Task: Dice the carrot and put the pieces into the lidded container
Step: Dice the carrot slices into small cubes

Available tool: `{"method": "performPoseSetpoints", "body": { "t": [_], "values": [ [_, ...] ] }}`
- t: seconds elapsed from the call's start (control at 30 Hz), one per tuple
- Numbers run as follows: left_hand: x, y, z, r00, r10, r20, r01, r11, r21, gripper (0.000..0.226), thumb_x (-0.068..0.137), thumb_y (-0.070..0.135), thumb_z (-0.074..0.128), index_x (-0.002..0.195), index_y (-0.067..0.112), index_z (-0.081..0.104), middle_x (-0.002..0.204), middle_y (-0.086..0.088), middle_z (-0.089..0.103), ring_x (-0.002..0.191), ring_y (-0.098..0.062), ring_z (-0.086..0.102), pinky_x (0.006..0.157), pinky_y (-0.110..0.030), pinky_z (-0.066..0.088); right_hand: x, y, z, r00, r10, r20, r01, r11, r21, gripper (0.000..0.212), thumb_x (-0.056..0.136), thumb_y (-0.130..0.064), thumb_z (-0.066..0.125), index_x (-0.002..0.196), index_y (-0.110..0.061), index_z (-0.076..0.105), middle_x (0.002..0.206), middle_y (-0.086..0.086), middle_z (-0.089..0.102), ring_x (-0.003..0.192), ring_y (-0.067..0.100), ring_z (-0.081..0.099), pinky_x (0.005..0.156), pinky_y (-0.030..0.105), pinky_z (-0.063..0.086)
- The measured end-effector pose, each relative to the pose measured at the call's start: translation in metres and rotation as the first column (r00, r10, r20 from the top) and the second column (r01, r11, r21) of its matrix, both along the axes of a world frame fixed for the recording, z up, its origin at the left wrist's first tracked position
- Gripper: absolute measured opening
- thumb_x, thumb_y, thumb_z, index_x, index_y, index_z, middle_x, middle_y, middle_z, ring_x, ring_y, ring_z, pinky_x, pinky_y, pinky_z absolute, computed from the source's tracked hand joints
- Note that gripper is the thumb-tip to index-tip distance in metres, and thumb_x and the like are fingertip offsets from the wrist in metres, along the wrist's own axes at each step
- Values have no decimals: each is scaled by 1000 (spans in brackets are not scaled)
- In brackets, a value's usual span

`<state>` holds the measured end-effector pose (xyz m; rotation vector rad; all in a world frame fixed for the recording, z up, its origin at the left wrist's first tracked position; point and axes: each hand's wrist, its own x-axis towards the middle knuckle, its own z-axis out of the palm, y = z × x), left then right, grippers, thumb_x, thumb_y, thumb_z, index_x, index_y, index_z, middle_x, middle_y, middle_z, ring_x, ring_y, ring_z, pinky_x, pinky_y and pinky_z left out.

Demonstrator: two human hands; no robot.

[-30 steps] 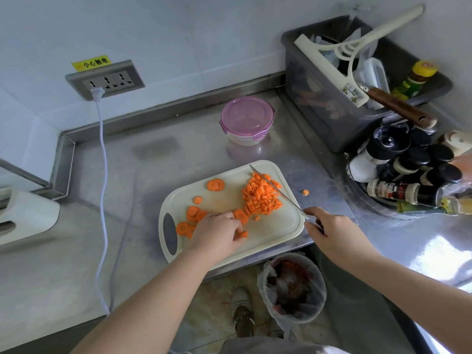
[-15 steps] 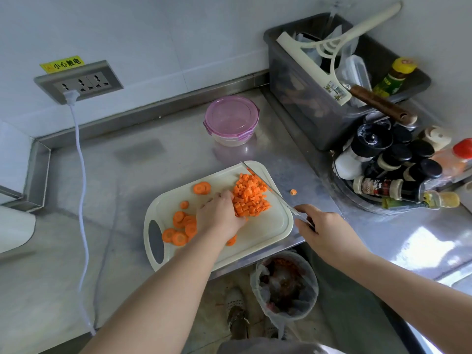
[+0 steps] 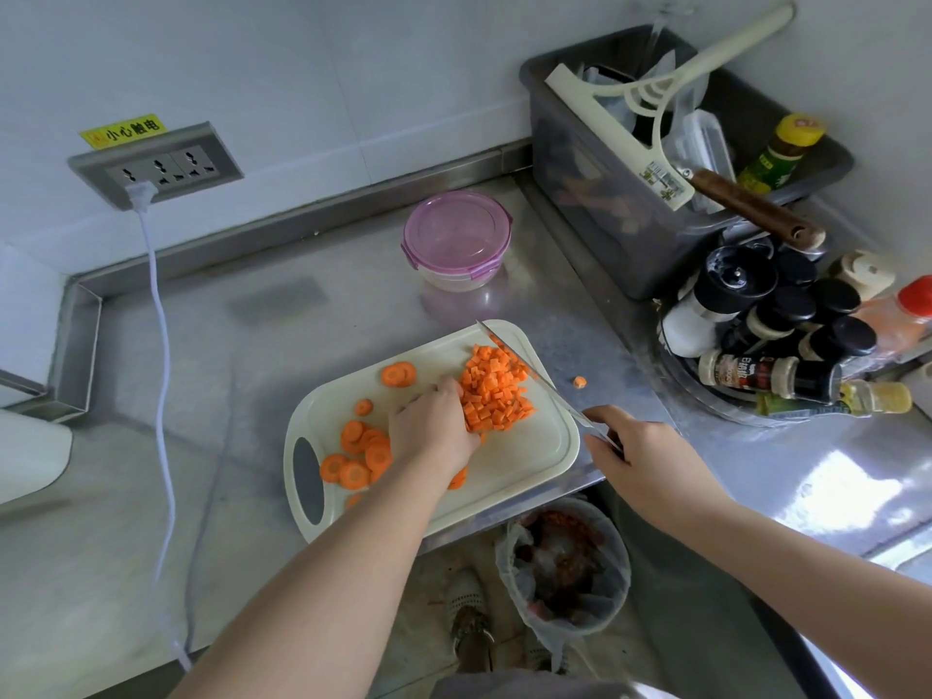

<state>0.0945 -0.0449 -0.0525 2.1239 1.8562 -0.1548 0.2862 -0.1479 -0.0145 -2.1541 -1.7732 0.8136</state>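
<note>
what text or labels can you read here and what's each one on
"小心触电": yellow sticker above the wall socket.
Lying spice bottle: label too blurred to read.
Squeegee: barcode tag too small.
Green bottle: label unreadable.

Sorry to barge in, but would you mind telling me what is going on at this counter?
A person is dicing carrot on a white cutting board. The right hand grips a knife, its blade lying along the right edge of the diced pile. The left hand rests against the pile's left side. Uncut carrot rounds lie on the board's left part, and one stray piece is on the counter. The lidded container stands behind the board, lid on.
</note>
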Motion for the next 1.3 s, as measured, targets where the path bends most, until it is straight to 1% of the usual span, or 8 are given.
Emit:
{"method": "performPoseSetpoints", "body": {
  "t": [0.2,0.43,0.7,0.9,1.03,1.1,1.17,1.3],
  "values": [
    [-1,0,-1,998,48,38,-48,999,-8,44,80,36,65,118,24,47,109,4,66,110,-22,59,92,-35,41,2,-1,0,1000,-2,-9,2,1000,-2,31,99,-30,45,128,-24,53,60,-9,51,57,15,56,57,32,47],
    [2,0,-1,997,72,-23,-71,997,9,41,82,41,63,116,24,48,108,2,66,110,-23,59,92,-36,39,0,-1,-1,1000,10,-14,-10,1000,11,31,99,-30,44,128,-23,53,60,-12,51,56,13,55,55,29,45],
    [-4,10,-4,971,221,91,-208,969,-136,35,82,29,66,114,28,50,106,6,68,109,-21,60,97,-37,42,2,-1,-2,1000,-4,-25,4,1000,10,31,99,-30,45,128,-23,53,60,-9,53,56,14,56,57,32,47],
    [-14,19,-8,935,300,190,-248,935,-253,40,76,28,72,111,28,54,102,5,69,98,-20,64,87,-34,51,2,-1,-1,1000,-5,-26,5,1000,8,32,99,-29,45,128,-23,53,66,-4,60,59,15,58,59,33,49],
    [-19,26,-5,903,315,294,-233,931,-282,22,77,17,72,89,26,55,97,2,68,90,-21,66,82,-34,54,2,-1,-1,1000,-3,-24,4,1000,6,31,99,-30,45,128,-23,53,68,-1,62,59,16,60,59,36,51],
    [-25,30,-1,886,286,365,-199,945,-258,22,78,11,70,73,26,54,90,2,68,87,-21,66,83,-37,53,1,-1,0,1000,-5,-25,5,1000,0,31,99,-29,45,128,-23,53,69,-2,62,59,15,59,58,34,49],
    [-32,28,7,904,179,387,-105,973,-204,26,78,11,70,69,29,54,76,10,62,82,-19,64,81,-37,53,0,0,0,1000,-5,-25,5,1000,2,31,99,-29,45,128,-22,53,68,-2,61,59,15,58,56,31,47],
    [-41,4,24,960,-197,201,241,944,-225,14,81,18,69,85,29,63,75,15,59,79,-9,62,75,-27,52,-3,1,-1,999,-5,-33,5,1000,1,32,99,-28,44,129,-21,52,66,-5,59,57,16,58,51,28,43]
  ]
}}
